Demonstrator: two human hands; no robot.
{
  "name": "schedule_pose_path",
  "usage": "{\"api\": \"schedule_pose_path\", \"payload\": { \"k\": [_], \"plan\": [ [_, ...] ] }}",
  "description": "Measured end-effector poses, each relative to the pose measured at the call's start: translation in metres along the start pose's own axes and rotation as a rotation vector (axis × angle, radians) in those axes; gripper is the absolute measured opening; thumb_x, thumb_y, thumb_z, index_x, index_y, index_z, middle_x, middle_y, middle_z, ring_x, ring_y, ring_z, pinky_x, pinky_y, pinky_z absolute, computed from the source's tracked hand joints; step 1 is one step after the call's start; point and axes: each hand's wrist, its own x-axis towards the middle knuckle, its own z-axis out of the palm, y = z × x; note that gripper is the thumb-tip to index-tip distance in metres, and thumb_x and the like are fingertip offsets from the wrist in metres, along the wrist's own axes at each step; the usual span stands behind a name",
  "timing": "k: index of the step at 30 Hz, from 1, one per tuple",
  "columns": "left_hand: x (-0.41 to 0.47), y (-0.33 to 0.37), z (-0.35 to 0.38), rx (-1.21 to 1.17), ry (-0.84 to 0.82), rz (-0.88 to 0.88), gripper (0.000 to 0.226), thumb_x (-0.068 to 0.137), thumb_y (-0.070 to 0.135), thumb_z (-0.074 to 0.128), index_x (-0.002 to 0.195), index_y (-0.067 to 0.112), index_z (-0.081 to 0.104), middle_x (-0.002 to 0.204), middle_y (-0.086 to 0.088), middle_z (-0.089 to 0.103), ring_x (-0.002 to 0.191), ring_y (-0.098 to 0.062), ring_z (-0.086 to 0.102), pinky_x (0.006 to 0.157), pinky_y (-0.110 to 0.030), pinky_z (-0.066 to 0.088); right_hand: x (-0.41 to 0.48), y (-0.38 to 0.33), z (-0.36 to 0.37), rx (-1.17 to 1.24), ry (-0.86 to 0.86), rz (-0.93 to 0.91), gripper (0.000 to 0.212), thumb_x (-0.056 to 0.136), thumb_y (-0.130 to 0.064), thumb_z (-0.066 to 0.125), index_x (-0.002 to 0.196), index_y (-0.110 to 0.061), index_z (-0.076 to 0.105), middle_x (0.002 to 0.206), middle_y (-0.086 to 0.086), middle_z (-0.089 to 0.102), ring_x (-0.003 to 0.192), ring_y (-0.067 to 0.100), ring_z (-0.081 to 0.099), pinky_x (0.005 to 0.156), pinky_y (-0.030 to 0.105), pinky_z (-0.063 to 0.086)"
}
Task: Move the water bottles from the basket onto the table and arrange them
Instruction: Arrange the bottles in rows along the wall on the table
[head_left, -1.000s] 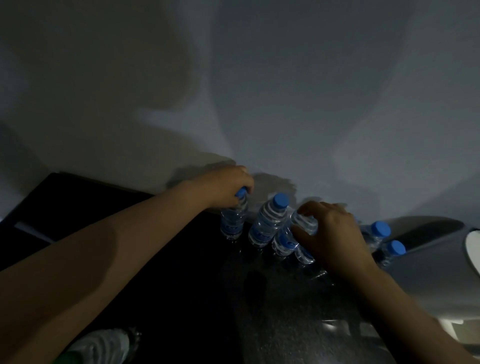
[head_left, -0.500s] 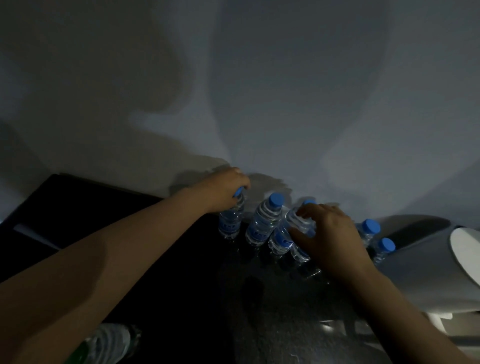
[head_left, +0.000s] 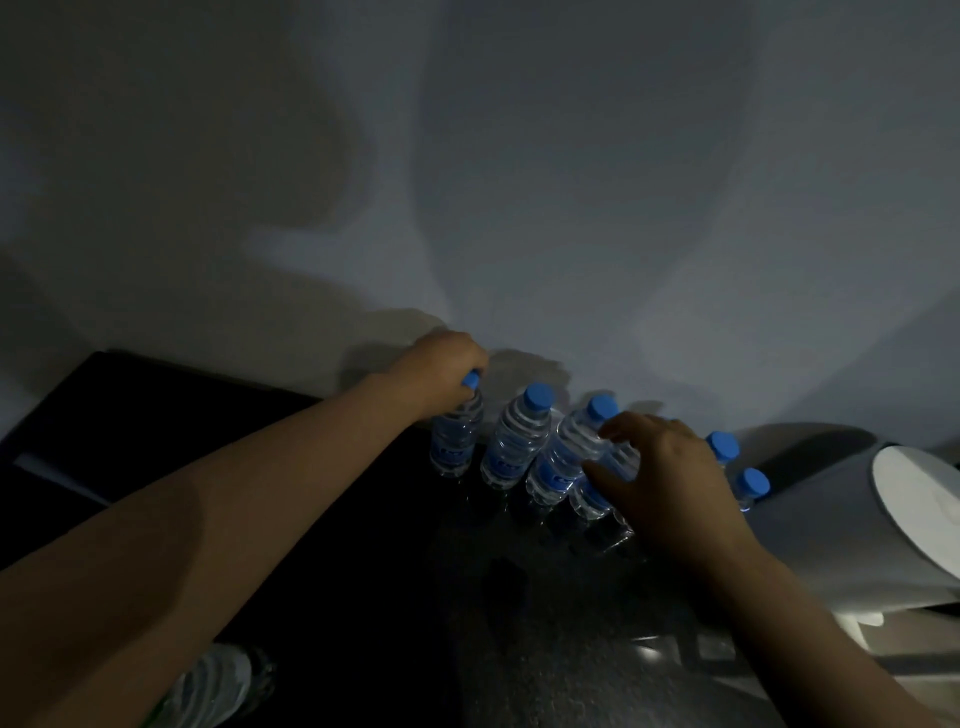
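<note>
The left hand (head_left: 441, 371) still grips the end bottle (head_left: 455, 441) by its neck while the right hand (head_left: 670, 478) has slid off the third bottle (head_left: 558, 460) to clasp the fourth bottle (head_left: 592, 496), so the lining-up looks nearly done.

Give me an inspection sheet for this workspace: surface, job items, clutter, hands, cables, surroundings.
Surface: dark table, dimly lit.
Job's things: at least six bottles upright at the far edge; what looks like another bottle low at left; basket not made out.
Clutter: white cylinder at right.
Hands: left hand grips the top of the leftmost bottle; right hand grips the fourth bottle.
Cables: nothing seen.
Surroundings: plain wall with shadows.
</note>
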Motion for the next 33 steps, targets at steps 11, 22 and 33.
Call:
{"api": "schedule_pose_path", "payload": {
  "k": [11,22,33],
  "plan": [
    [0.003,-0.003,0.001,-0.014,0.011,-0.004,0.022,0.083,0.008,0.06,0.104,0.005,0.067,0.109,-0.013,0.061,0.104,-0.028,0.054,0.09,-0.036,0.045,-0.002,0.004,0.003,0.018,-0.01,-0.004,0.041,0.083,-0.038,0.066,0.119,-0.02,0.059,0.119,0.001,0.063,0.109,0.018,0.056,0.093,0.041,0.048],
    [0.007,0.005,0.0,0.015,-0.022,-0.003,0.024,0.084,0.007,0.059,0.107,0.005,0.066,0.113,-0.013,0.059,0.107,-0.028,0.054,0.092,-0.037,0.045,-0.001,0.008,0.006,0.009,-0.008,-0.005,0.039,0.083,-0.037,0.068,0.118,-0.02,0.059,0.118,0.0,0.064,0.109,0.018,0.056,0.094,0.042,0.047],
    [0.009,0.003,-0.002,0.018,-0.027,-0.033,0.026,0.085,0.008,0.06,0.109,0.007,0.066,0.112,-0.013,0.061,0.105,-0.028,0.056,0.09,-0.034,0.046,-0.004,0.012,0.003,0.0,-0.005,0.011,0.038,0.083,-0.036,0.068,0.116,-0.021,0.061,0.115,0.0,0.065,0.109,0.018,0.056,0.092,0.04,0.048]
  ]
}}
